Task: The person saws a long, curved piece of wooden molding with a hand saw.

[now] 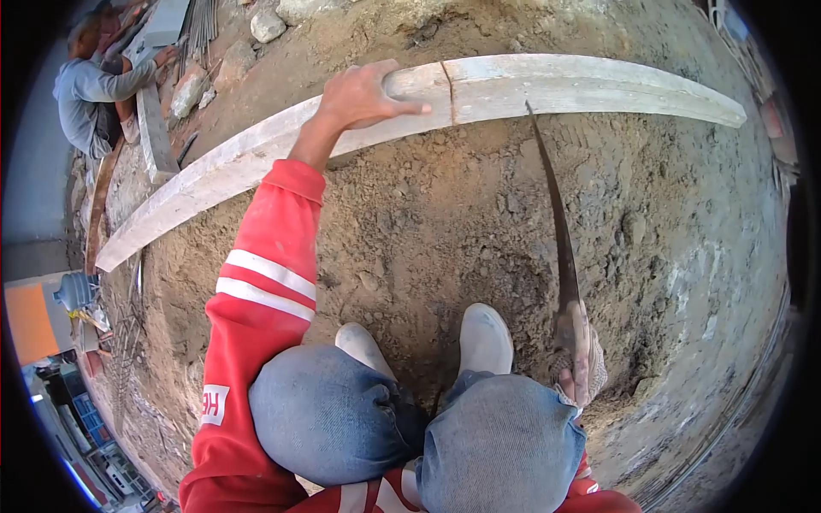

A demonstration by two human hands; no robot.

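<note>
A long pale wooden plank (556,85) lies across the dirt in front of me, with a crack or cut line near its middle. My left hand (363,96), in a red sleeve with white stripes, grips the plank just left of that line. My right hand (580,363), in a worn glove, holds the handle of a hand saw (558,231) beside my right knee. The saw blade runs forward and its tip touches the plank's near edge, right of the crack. I am crouched, jeans-covered knees and pale shoes below.
Loose packed earth (479,214) covers the ground around me. At the top left another person (85,94) in a grey top crouches by boards (154,128) and stones (267,26). A blue water jug (75,291) and clutter sit at the left edge.
</note>
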